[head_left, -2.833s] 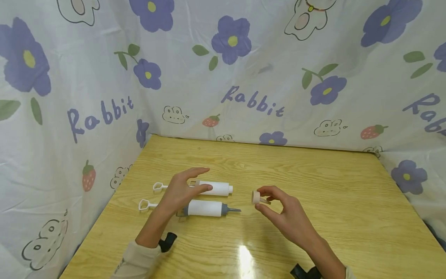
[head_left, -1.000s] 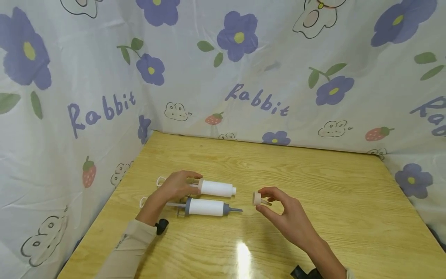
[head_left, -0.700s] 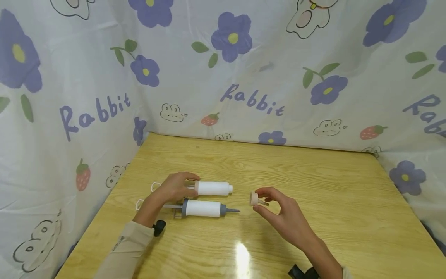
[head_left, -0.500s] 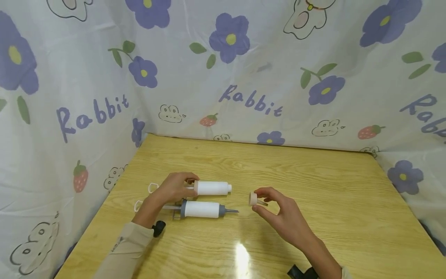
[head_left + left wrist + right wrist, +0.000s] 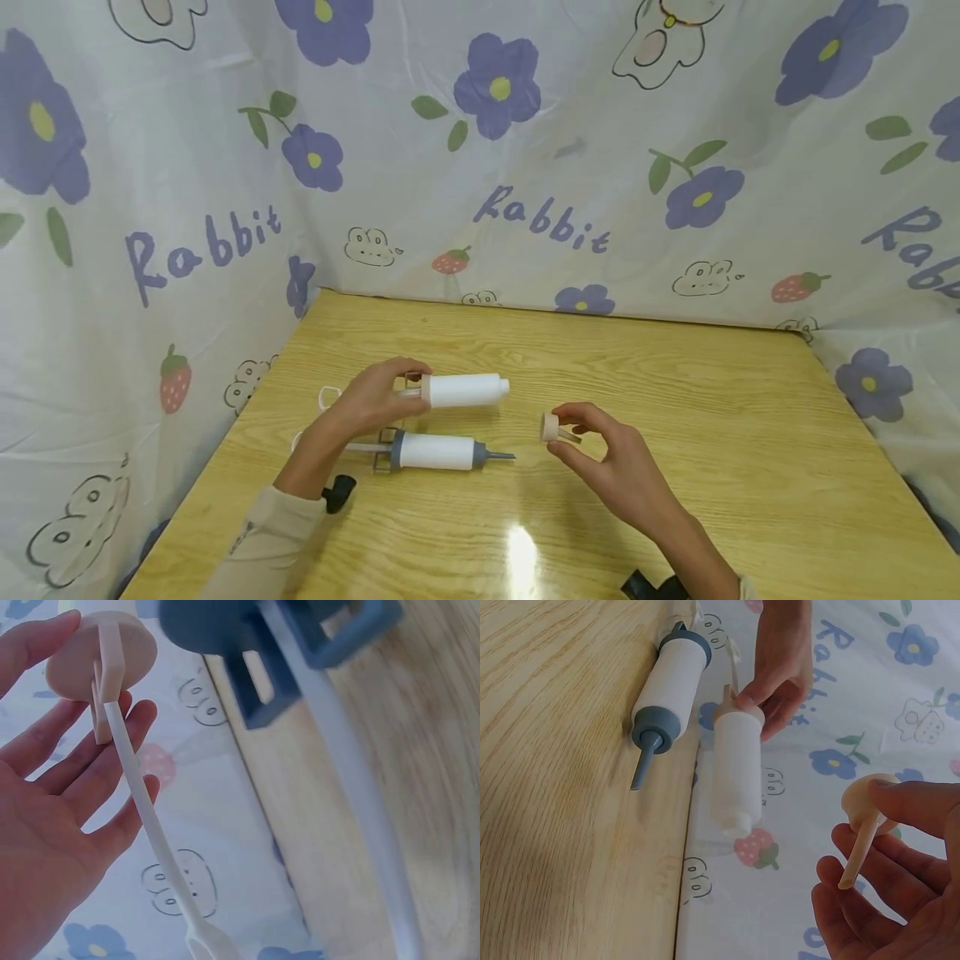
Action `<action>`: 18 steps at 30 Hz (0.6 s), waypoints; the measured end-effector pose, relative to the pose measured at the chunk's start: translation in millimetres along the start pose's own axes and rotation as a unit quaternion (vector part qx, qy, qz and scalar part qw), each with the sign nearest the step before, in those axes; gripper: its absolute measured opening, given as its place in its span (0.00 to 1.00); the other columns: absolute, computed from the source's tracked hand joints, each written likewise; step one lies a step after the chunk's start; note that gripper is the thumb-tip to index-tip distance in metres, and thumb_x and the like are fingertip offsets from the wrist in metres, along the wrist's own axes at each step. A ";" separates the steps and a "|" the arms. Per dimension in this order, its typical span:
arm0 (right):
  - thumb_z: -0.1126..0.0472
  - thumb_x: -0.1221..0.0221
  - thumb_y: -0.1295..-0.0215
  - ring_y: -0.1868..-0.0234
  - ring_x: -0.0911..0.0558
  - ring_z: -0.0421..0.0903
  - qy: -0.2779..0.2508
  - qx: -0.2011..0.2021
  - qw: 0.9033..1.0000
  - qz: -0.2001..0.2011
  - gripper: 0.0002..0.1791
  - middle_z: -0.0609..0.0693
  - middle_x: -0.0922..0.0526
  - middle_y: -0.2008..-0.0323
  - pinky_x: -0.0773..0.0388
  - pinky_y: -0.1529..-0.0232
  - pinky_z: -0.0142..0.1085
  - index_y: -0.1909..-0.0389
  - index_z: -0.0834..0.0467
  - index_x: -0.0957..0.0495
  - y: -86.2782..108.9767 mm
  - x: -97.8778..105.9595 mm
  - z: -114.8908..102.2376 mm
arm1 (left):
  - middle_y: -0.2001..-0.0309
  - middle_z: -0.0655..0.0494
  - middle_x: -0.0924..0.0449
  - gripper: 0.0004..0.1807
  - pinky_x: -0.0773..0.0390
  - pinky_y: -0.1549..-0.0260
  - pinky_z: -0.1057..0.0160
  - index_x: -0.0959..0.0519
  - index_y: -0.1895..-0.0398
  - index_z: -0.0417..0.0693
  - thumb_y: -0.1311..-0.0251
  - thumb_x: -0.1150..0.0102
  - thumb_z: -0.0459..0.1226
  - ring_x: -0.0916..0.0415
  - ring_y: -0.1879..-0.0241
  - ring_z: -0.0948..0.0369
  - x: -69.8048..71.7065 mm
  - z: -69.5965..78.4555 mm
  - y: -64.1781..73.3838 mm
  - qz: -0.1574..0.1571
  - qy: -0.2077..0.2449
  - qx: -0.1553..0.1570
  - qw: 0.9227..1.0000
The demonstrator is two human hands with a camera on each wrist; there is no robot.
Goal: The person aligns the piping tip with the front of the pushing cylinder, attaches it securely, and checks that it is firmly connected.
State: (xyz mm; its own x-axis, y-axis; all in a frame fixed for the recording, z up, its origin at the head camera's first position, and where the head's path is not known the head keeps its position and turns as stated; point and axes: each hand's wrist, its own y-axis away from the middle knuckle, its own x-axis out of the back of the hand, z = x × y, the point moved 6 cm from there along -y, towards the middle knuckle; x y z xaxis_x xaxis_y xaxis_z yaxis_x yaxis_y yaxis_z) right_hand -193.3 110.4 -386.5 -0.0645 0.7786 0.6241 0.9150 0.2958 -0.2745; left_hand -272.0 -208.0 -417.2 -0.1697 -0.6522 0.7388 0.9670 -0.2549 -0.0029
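Observation:
My left hand [image 5: 375, 398] grips a white piping syringe [image 5: 467, 390] by its beige end cap [image 5: 112, 656], thumb on one side and fingers on the other. Its barrel tilts up slightly above the table, and the neck at the front is bare. A thin white plunger rod [image 5: 142, 780] with a loop handle trails behind. To the right, my right hand [image 5: 618, 467] pinches a beige nozzle cap [image 5: 866, 806] between thumb and fingertips. The nozzle's slim spout points back toward the palm, its open ring facing the syringe.
A second piping syringe [image 5: 437, 451], white with grey-blue ends and a grey-blue nozzle, lies on the wooden table [image 5: 675, 400] just in front of the left hand. A patterned cloth [image 5: 420, 167] hangs behind the table and along its left side.
My left hand has closed on the beige end cap and raised the white syringe from the table. The right hand has stayed nearly still with the nozzle cap.

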 end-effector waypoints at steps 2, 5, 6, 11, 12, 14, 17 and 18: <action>0.52 0.32 0.32 0.49 0.15 0.43 -0.002 0.004 1.000 0.002 0.17 0.39 0.14 0.48 0.18 0.48 0.42 0.44 0.43 0.19 0.0 0.4 -0.1 | 0.40 0.46 0.18 0.28 0.21 0.48 0.46 0.21 0.36 0.50 0.40 0.30 0.42 0.22 0.41 0.47 0.9 5.0 2.4 0.006 0.004 -0.005 1.000; 0.52 0.32 0.32 0.49 0.15 0.43 -0.001 0.006 1.000 0.005 0.17 0.39 0.14 0.48 0.18 0.48 0.42 0.44 0.43 0.19 0.4 1.1 0.0 | 0.40 0.46 0.18 0.27 0.21 0.48 0.45 0.21 0.36 0.50 0.39 0.30 0.42 0.22 0.40 0.46 0.9 12.6 6.8 0.012 0.012 -0.011 1.000; 0.52 0.32 0.32 0.49 0.15 0.43 -0.001 0.007 1.000 0.005 0.17 0.40 0.14 0.47 0.17 0.48 0.42 0.43 0.43 0.19 0.6 1.4 0.2 | 0.40 0.46 0.18 0.28 0.21 0.47 0.45 0.21 0.35 0.49 0.39 0.30 0.42 0.22 0.39 0.46 0.8 15.4 8.6 0.013 0.014 -0.016 1.000; 0.52 0.32 0.32 0.49 0.16 0.43 0.003 0.002 1.000 0.012 0.18 0.40 0.13 0.47 0.17 0.49 0.42 0.43 0.44 0.19 1.4 4.7 0.6 | 0.39 0.47 0.19 0.28 0.21 0.44 0.42 0.21 0.35 0.47 0.39 0.29 0.41 0.23 0.38 0.43 1.7 29.7 17.5 0.017 0.021 -0.041 0.999; 0.52 0.32 0.32 0.49 0.16 0.43 0.003 0.001 1.000 0.012 0.18 0.40 0.13 0.47 0.17 0.49 0.42 0.43 0.44 0.19 1.5 5.2 0.8 | 0.38 0.47 0.19 0.28 0.21 0.44 0.42 0.21 0.35 0.47 0.39 0.29 0.41 0.23 0.38 0.43 2.0 32.2 19.1 0.019 0.020 -0.047 0.999; 0.52 0.32 0.32 0.49 0.15 0.43 0.004 0.000 1.000 0.012 0.18 0.40 0.13 0.47 0.18 0.48 0.42 0.43 0.44 0.19 1.5 6.1 0.8 | 0.38 0.48 0.19 0.28 0.21 0.44 0.42 0.21 0.36 0.47 0.39 0.29 0.41 0.23 0.38 0.43 2.4 36.9 22.4 0.022 0.019 -0.054 0.998; 0.52 0.32 0.32 0.49 0.15 0.43 0.004 0.000 1.000 0.013 0.18 0.41 0.13 0.47 0.17 0.48 0.42 0.43 0.43 0.19 1.9 7.3 0.2 | 0.39 0.49 0.19 0.27 0.21 0.45 0.42 0.21 0.36 0.48 0.39 0.29 0.40 0.22 0.39 0.45 2.8 41.7 26.0 0.029 0.019 -0.065 0.997; 0.52 0.32 0.32 0.49 0.15 0.43 0.003 0.001 1.000 0.013 0.17 0.41 0.13 0.47 0.17 0.49 0.42 0.43 0.43 0.19 2.0 7.8 -0.1 | 0.40 0.50 0.18 0.26 0.21 0.45 0.42 0.21 0.37 0.48 0.39 0.29 0.40 0.21 0.40 0.46 3.0 42.8 26.9 0.031 0.019 -0.068 0.997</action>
State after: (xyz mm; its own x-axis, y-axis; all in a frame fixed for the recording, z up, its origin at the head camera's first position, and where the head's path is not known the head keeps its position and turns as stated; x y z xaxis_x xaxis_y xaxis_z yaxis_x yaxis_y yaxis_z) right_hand -192.0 117.0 -382.1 -0.0383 0.7825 0.6215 0.9159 0.2762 -0.2913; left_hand -238.4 -186.3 -386.2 -0.1190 -0.6957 0.7084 0.9418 -0.3050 -0.1413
